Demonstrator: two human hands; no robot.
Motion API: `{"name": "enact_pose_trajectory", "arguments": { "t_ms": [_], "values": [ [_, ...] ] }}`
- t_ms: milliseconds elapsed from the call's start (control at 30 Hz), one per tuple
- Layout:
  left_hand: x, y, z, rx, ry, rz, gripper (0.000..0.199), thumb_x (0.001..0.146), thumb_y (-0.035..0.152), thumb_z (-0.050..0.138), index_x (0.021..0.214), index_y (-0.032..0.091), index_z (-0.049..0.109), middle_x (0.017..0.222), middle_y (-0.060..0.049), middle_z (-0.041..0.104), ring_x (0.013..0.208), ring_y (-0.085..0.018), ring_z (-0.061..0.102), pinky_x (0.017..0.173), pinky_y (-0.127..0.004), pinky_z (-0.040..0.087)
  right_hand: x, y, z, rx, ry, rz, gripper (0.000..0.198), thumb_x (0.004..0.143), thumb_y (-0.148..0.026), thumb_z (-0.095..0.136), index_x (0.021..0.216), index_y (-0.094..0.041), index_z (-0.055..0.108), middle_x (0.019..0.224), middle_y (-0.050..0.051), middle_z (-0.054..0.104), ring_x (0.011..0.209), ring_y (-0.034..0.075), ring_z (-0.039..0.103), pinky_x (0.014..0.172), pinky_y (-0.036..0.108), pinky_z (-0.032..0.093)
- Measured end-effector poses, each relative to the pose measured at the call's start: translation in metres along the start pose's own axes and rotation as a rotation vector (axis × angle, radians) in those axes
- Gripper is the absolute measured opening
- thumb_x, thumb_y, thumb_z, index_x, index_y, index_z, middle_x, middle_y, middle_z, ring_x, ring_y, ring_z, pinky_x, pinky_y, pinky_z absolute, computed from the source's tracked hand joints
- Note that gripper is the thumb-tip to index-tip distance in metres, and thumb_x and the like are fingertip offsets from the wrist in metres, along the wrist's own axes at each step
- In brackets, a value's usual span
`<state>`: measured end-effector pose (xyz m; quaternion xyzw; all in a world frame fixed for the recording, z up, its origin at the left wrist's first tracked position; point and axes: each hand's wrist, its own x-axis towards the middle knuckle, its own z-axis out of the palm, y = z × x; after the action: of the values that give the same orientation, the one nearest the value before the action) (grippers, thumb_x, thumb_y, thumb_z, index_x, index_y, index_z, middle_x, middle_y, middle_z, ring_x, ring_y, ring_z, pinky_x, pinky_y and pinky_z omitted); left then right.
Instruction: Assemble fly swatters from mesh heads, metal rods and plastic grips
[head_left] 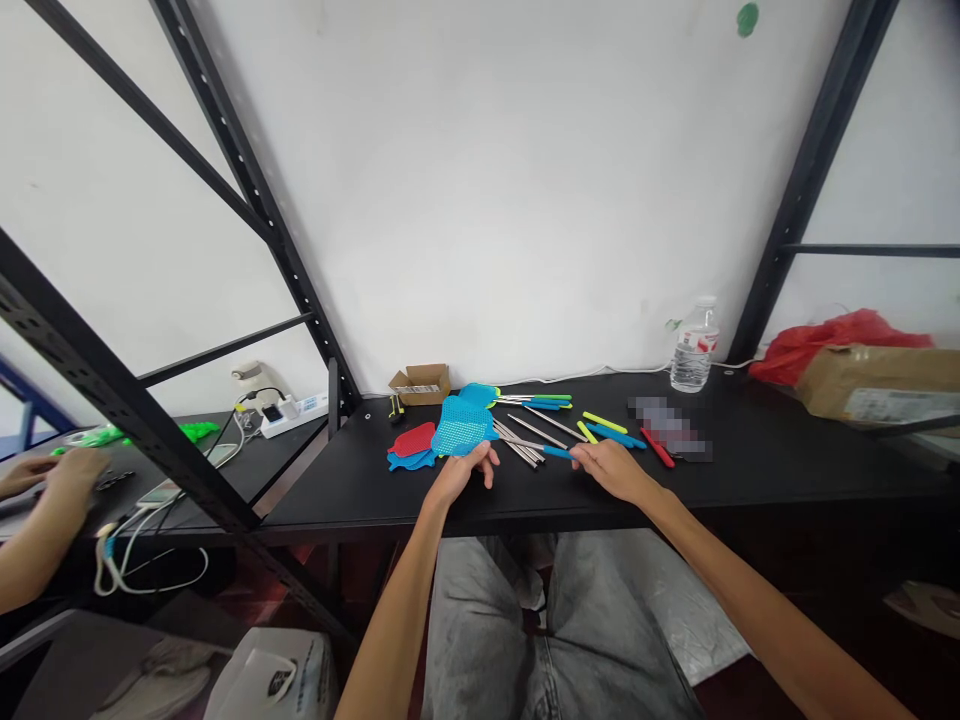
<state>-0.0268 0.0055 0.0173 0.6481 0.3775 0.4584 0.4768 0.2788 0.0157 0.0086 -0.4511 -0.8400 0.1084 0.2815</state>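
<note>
A blue fly swatter (459, 428) with a perforated head and a thin metal rod is held in front of me, just above the black table. Its blue handle end is in my right hand (611, 468), fingers closed round it. At the lower edge of the swatter's head, my left hand (461, 475) is closed with bent fingers. Beyond the rod lie several loose metal rods (517, 445). Loose blue handles (619, 435), yellow handles (604, 422) and a red handle (658, 447) lie right of them. A red swatter head (415, 438) rests on blue ones at the left.
Behind are blue swatters with rods (478, 394), a small cardboard box (421, 385) and a water bottle (694, 345). Black rack posts (247, 200) flank the table (330, 495). A carton (877, 385) stands right. Another person's hands (71, 475) are at the far left.
</note>
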Motion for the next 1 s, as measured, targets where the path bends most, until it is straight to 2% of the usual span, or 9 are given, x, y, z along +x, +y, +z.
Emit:
{"name": "enact_pose_trajectory", "arguments": {
  "t_ms": [100, 200, 300, 400, 567, 767, 1000],
  "values": [
    [0.000, 0.000, 0.002, 0.010, 0.027, -0.002, 0.045, 0.092, 0.052, 0.046, 0.079, 0.014, 0.066, 0.051, -0.003, 0.059, 0.056, -0.016, 0.056, 0.071, -0.029, 0.042, 0.000, -0.003, 0.001, -0.023, -0.021, -0.014, 0.053, 0.100, -0.047, 0.025, 0.076, -0.022, 0.065, 0.070, 0.002, 0.066, 0.068, 0.018, 0.060, 0.065, 0.027, 0.035],
    [0.001, -0.002, 0.001, -0.012, 0.084, -0.020, 0.047, 0.092, 0.053, 0.046, 0.078, 0.014, 0.067, 0.050, -0.003, 0.058, 0.055, -0.015, 0.054, 0.070, -0.029, 0.041, 0.000, -0.005, 0.002, -0.036, 0.030, -0.014, 0.045, 0.099, -0.049, 0.030, 0.090, -0.023, 0.066, 0.073, 0.002, 0.067, 0.068, 0.019, 0.061, 0.065, 0.028, 0.036],
    [0.003, -0.006, -0.003, -0.101, 0.204, -0.037, 0.047, 0.090, 0.053, 0.049, 0.074, 0.014, 0.067, 0.048, -0.003, 0.056, 0.053, -0.015, 0.053, 0.069, -0.029, 0.042, 0.000, -0.004, 0.002, -0.002, 0.099, 0.017, 0.039, 0.096, -0.051, 0.038, 0.106, -0.023, 0.063, 0.068, 0.001, 0.065, 0.063, 0.019, 0.060, 0.062, 0.028, 0.038],
    [0.005, -0.009, -0.007, -0.199, 0.301, -0.031, 0.044, 0.089, 0.051, 0.050, 0.069, 0.015, 0.066, 0.046, -0.002, 0.054, 0.052, -0.013, 0.051, 0.069, -0.028, 0.042, 0.001, -0.001, 0.002, 0.113, 0.148, 0.007, 0.034, 0.096, -0.044, 0.041, 0.111, -0.022, 0.062, 0.074, 0.002, 0.068, 0.069, 0.019, 0.063, 0.066, 0.029, 0.042],
    [0.005, -0.012, -0.008, -0.211, 0.248, -0.010, 0.041, 0.089, 0.047, 0.051, 0.068, 0.014, 0.065, 0.047, -0.003, 0.056, 0.051, -0.013, 0.051, 0.066, -0.028, 0.042, 0.002, 0.005, 0.002, 0.242, 0.096, 0.005, 0.028, 0.094, -0.037, 0.046, 0.105, -0.023, 0.067, 0.083, 0.003, 0.074, 0.078, 0.020, 0.067, 0.074, 0.030, 0.047],
    [0.004, -0.009, -0.006, -0.153, 0.141, -0.028, 0.044, 0.092, 0.051, 0.045, 0.073, 0.016, 0.063, 0.048, -0.003, 0.057, 0.053, -0.015, 0.053, 0.068, -0.028, 0.041, 0.004, 0.010, 0.001, 0.345, 0.087, 0.082, 0.029, 0.090, -0.041, 0.051, 0.097, -0.021, 0.070, 0.076, 0.002, 0.073, 0.060, 0.017, 0.061, 0.061, 0.029, 0.045],
    [0.002, -0.005, -0.004, -0.096, 0.073, -0.043, 0.047, 0.093, 0.055, 0.041, 0.078, 0.016, 0.062, 0.049, -0.003, 0.058, 0.055, -0.016, 0.054, 0.070, -0.030, 0.041, 0.006, 0.013, 0.002, 0.433, 0.094, 0.101, 0.028, 0.088, -0.041, 0.052, 0.092, -0.020, 0.069, 0.070, 0.001, 0.069, 0.061, 0.016, 0.059, 0.060, 0.028, 0.044]
  ]
}}
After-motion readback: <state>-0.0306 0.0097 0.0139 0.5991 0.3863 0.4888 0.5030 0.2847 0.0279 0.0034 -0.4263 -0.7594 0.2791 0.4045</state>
